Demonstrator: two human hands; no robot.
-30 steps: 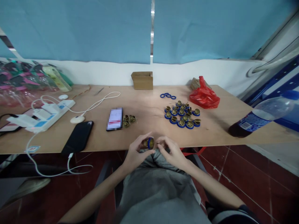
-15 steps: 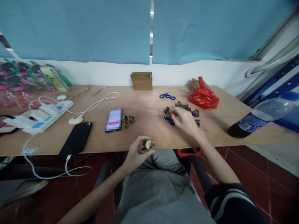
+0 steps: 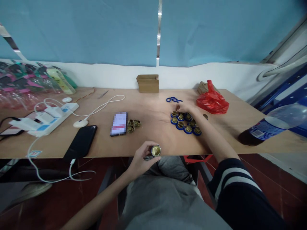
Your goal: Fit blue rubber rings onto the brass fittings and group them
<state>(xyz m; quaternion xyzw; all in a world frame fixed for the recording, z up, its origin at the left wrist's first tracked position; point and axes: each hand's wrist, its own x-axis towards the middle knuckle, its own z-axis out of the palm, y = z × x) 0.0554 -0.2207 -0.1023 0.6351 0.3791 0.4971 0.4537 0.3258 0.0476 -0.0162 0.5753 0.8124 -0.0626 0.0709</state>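
My left hand (image 3: 143, 158) is closed around a round gold-coloured metal cap (image 3: 156, 150) with a dark rim, its hollow side facing up, at the table's front edge. Farther off to the right, my right hand (image 3: 186, 108) reaches over the back of a cluster of gold caps in blue rings (image 3: 180, 125). Its fingers are bent together just behind the leftmost caps; whatever they pinch is hidden. Loose blue rings (image 3: 173, 99) lie behind those fingers. A few gold caps without blue rings (image 3: 130, 128) sit beside a lit phone (image 3: 119, 124).
A small cardboard box (image 3: 148, 84) stands against the wall. A red plastic bag (image 3: 212, 101) and a tilted-looking cola bottle (image 3: 261, 129) are on the right. At left are a power strip (image 3: 51, 119), white cables, a dark phone (image 3: 81, 142) and several clear bottles (image 3: 19, 89).
My right hand has moved from the front-left of the cluster to its back, uncovering the front caps. My left hand keeps its hold on the cap. The view has shifted slightly.
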